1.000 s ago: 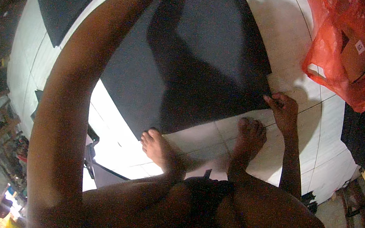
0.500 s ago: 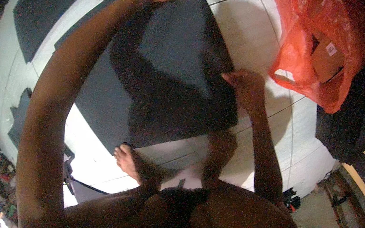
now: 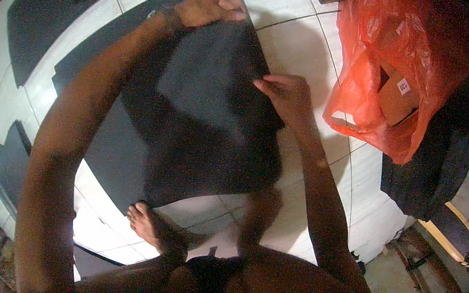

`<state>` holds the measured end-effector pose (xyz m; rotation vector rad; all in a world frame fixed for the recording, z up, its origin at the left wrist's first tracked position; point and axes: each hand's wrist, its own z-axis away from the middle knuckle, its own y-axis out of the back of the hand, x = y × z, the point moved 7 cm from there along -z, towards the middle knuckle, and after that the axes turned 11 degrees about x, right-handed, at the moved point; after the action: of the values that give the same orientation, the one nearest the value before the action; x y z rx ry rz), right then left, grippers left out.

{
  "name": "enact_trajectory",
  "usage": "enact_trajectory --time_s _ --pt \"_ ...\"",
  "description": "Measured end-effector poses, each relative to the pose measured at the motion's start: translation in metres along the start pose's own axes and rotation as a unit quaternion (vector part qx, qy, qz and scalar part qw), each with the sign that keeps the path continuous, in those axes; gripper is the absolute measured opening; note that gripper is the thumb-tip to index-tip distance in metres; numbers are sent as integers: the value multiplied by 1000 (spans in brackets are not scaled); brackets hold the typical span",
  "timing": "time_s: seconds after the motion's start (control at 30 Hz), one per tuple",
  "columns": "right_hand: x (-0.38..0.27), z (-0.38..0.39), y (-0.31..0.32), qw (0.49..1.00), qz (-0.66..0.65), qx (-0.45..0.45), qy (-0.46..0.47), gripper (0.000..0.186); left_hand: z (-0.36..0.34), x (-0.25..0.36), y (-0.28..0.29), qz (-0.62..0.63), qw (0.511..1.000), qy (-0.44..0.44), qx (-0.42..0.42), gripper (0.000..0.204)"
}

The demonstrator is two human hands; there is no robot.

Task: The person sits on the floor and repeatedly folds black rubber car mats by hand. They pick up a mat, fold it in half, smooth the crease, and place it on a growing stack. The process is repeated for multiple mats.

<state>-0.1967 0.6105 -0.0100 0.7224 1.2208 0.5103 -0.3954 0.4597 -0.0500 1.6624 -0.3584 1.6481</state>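
Observation:
A large dark grey sheet [image 3: 196, 81], fabric or some other thin flexible material, is spread over the floor in front of me. My left hand [image 3: 209, 8] is at its far end, fingers curled closed at the right-hand edge. Farther down that same edge, my right hand [image 3: 286, 98] pinches the sheet between thumb and fingers. Part of the sheet's right side looks lifted and bent. Shadows of my arms and body darken much of its surface, and my left forearm covers some of its left side.
An orange-red plastic bag [image 3: 357, 61] with a brown cardboard piece [image 3: 396, 102] lies at the right. Black material [image 3: 427, 179] and a curved yellow-edged object [image 3: 449, 235] are beyond it. More dark sheets [image 3: 38, 20] lie at the left. My bare foot [image 3: 147, 225] is by the near edge.
My right hand has moved along the edge, away from me and leftward, closer to the left hand. The sheet's right edge has shifted inward. My left hand keeps its curled hold.

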Motion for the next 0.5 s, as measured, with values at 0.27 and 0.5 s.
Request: enact_trajectory --time_s 0.27,0.5 --pt "-24 -43 -12 985 -84 133 74 55 2 3 -8 74 997 19 -31 49" --pt "-27 -63 -22 994 -57 47 84 53 1 -4 -5 -332 938 -44 -86 66"
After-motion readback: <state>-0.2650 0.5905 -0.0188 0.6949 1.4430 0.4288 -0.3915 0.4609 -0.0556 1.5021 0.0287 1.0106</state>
